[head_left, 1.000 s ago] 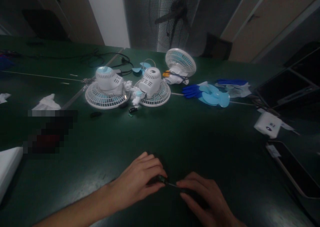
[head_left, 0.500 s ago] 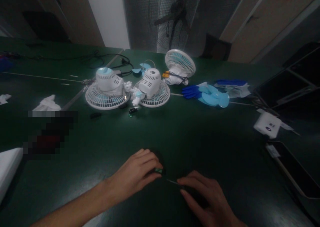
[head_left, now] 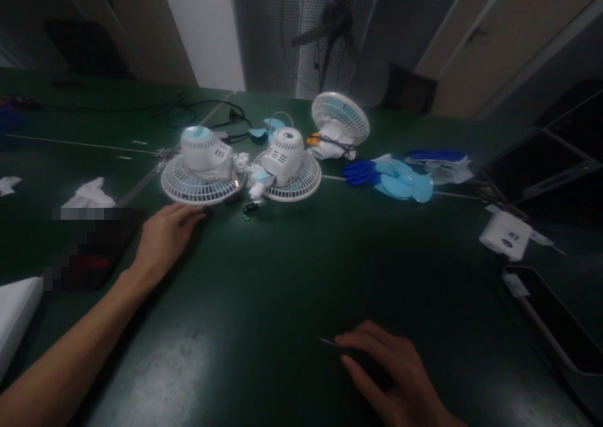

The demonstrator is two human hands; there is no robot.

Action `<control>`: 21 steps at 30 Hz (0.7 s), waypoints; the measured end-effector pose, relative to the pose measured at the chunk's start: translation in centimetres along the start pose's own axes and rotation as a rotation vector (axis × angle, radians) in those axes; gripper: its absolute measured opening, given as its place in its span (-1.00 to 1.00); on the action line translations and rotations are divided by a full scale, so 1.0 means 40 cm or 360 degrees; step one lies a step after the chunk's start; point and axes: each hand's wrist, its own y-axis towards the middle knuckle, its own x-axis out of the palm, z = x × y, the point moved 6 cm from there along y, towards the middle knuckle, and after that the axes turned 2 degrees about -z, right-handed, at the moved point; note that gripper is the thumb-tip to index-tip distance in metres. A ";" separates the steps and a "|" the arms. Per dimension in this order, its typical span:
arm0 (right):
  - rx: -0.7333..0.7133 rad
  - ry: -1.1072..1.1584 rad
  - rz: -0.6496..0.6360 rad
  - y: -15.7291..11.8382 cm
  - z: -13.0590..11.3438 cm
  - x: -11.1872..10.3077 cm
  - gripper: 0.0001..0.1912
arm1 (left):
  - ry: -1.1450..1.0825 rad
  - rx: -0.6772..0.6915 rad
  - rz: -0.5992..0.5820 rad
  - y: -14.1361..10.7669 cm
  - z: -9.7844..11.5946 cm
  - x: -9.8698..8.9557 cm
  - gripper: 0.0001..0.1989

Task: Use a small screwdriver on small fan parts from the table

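Note:
My left hand (head_left: 164,235) lies on the green table just in front of the left white fan head (head_left: 202,185). Its thumb and fingers are closed together at the tips, and what they hold, if anything, is hidden. At the lower right, my right hand (head_left: 391,364) pinches a thin metal rod (head_left: 326,341) that points left; the rest of the rod is inside the hand. A small black cylindrical part (head_left: 251,207) with a green bit sits on the table by the middle fan head (head_left: 289,163).
Behind stand a third fan (head_left: 339,119) and a loose blue fan blade (head_left: 267,129). Blue gloves (head_left: 362,172) and more blue blades (head_left: 402,183) lie right of centre. A white box (head_left: 505,235) and a phone-like device (head_left: 556,317) are at the right. White cloth (head_left: 89,193) lies left.
My left hand has moved from the centre front to the far left, over the spot where a small dark object lay. The green piece it held no longer shows. My right hand stays put.

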 end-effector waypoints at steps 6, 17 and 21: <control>0.0035 -0.0005 -0.0020 -0.004 0.008 0.005 -0.76 | 0.0135 0.0045 -0.0073 -0.004 0.029 0.008 -0.64; 0.0025 -0.0030 -0.0036 0.002 0.000 0.004 -0.76 | -0.0797 0.0700 -0.0938 -0.209 0.485 0.131 -0.86; -0.0002 -0.0042 -0.0029 0.006 -0.005 0.004 -0.75 | -0.0841 0.0698 -0.1011 -0.240 0.527 0.137 -0.88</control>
